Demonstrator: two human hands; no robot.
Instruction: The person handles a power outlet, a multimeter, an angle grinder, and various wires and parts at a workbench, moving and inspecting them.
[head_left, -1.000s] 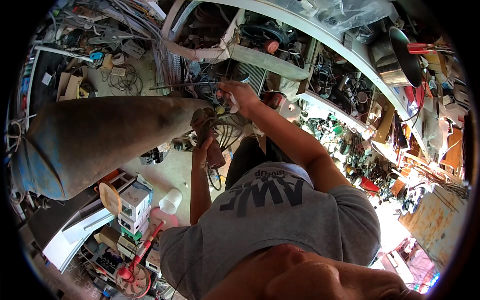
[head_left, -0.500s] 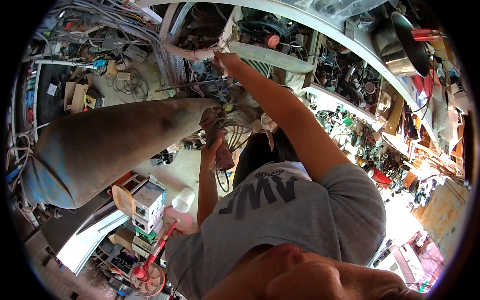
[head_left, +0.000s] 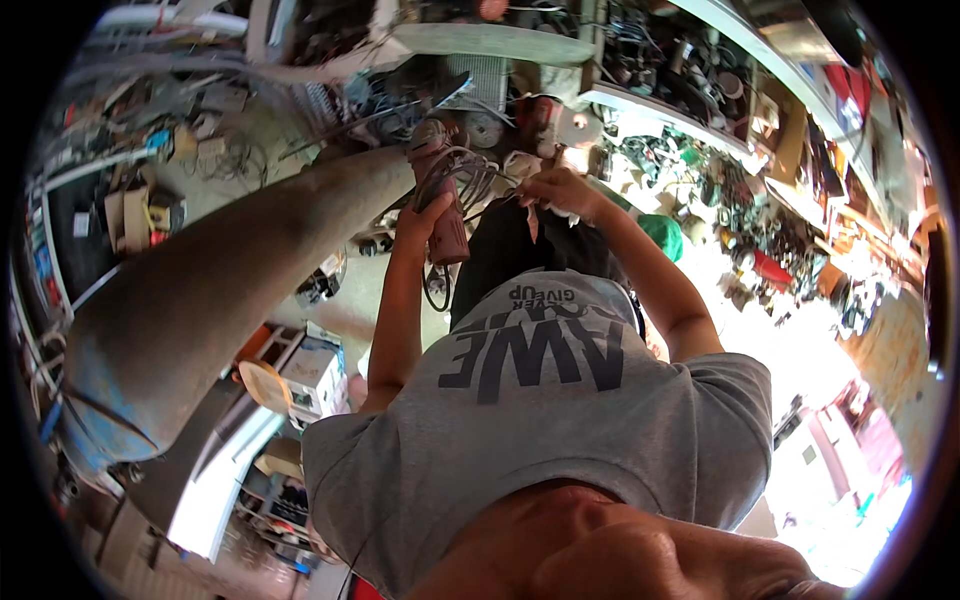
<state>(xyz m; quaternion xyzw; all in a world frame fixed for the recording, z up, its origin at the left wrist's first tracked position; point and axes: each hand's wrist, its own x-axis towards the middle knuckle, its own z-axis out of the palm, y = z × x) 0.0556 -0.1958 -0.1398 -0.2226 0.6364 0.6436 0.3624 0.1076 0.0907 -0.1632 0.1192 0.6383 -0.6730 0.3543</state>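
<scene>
My left hand (head_left: 425, 222) is wrapped round the worn reddish-brown body of an angle grinder (head_left: 447, 215), held upright with its head at the top. Grey cable (head_left: 470, 165) hangs in loops beside the grinder's body. My right hand (head_left: 562, 192) is at the right end of these loops, its fingers closed in a pinch on the cable. Below those fingers a narrow reddish piece shows, too small to name. Just left of the grinder's head is the narrow end of a large brown metal cylinder (head_left: 230, 240), with worn blue paint at its wide end.
A red machine with a pale round disc (head_left: 577, 128) stands beyond my right hand. Shelves (head_left: 490, 42) full of parts run along the far side. Tangled parts and cables (head_left: 740, 220) cover the right. White boxes (head_left: 312, 375) stand at the lower left.
My right hand has come down from the far shelf to the cable loops beside the grinder. My left hand still grips the grinder, slightly farther up in view. The view has shifted.
</scene>
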